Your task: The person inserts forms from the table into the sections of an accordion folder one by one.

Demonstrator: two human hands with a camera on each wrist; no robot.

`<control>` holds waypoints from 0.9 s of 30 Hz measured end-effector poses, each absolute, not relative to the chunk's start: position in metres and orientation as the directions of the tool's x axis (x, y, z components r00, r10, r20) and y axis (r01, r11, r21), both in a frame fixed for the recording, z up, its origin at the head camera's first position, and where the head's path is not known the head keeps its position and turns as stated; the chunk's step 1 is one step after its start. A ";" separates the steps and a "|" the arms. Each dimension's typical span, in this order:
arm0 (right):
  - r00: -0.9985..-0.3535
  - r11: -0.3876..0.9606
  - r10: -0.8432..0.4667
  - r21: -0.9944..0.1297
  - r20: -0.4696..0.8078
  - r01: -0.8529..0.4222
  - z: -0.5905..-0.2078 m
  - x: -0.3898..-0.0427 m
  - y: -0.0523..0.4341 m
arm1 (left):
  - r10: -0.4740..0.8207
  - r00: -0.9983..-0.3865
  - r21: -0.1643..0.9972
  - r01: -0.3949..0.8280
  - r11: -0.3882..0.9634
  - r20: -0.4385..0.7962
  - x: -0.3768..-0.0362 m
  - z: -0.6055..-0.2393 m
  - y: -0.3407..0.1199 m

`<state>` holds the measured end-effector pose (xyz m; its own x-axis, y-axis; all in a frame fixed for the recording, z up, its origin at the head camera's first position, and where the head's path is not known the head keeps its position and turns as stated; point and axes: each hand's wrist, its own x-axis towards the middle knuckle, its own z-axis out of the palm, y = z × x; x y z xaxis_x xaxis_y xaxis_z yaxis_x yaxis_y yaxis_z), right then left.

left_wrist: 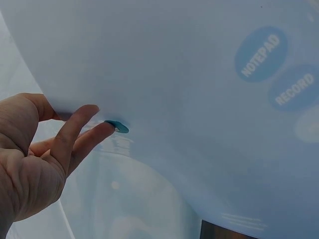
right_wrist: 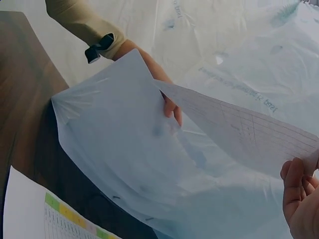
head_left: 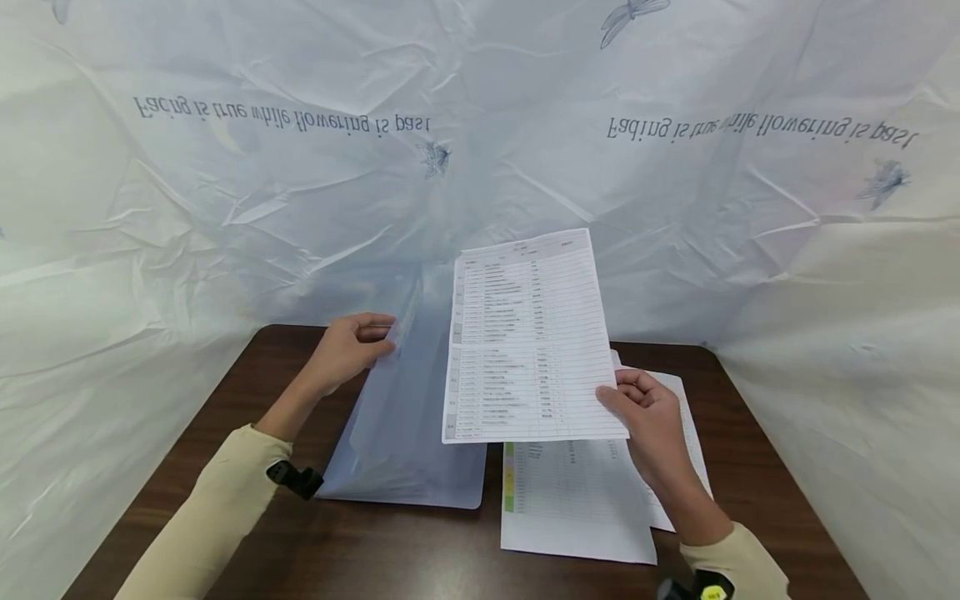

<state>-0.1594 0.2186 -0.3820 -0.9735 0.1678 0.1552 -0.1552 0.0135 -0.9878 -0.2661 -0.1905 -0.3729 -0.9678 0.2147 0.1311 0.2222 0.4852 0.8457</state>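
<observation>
Two hands worked over a dark wood-grain table [head_left: 420,542]. Left hand [head_left: 347,348] pinched the raised flap of a translucent, glossy plastic folder [head_left: 405,417]; right hand [head_left: 651,412] pinched a flat printed sheet [head_left: 532,333] above loose matte pages [head_left: 577,500].

The head view looks forward and down from above onto the dark brown wooden table [head_left: 225,500]. The left wrist view sits very close beneath the translucent pale blue plastic folder [left_wrist: 189,89]. The right wrist view looks leftward across the same folder [right_wrist: 124,149], which all three views share.
</observation>
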 end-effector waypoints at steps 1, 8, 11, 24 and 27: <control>-0.974 0.014 0.167 -0.988 0.154 -0.154 -0.382 -0.160 0.216 | 0.209 -0.969 0.843 0.223 0.490 0.134 -0.266 -0.373 -0.190; -0.978 0.006 0.149 -0.989 0.145 -0.146 -0.383 -0.165 0.199 | 0.198 -0.970 0.834 0.222 0.506 0.138 -0.266 -0.373 -0.188; -0.980 -0.006 0.136 -0.989 0.147 -0.149 -0.383 -0.168 0.193 | 0.200 -0.971 0.830 0.220 0.512 0.134 -0.267 -0.373 -0.187; -0.988 -0.094 0.079 -0.986 0.133 -0.140 -0.382 -0.170 0.171 | 0.197 -0.971 0.829 0.217 0.516 0.132 -0.267 -0.373 -0.187; -0.990 -0.095 0.067 -0.987 0.126 -0.132 -0.383 -0.170 0.167 | 0.199 -0.970 0.830 0.224 0.511 0.139 -0.266 -0.373 -0.187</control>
<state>-0.1702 0.1674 -0.3833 -0.9897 0.0671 0.1263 -0.1323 -0.0951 -0.9866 -0.2665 -0.1869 -0.3728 -0.9701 0.1993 0.1389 0.2238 0.5108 0.8301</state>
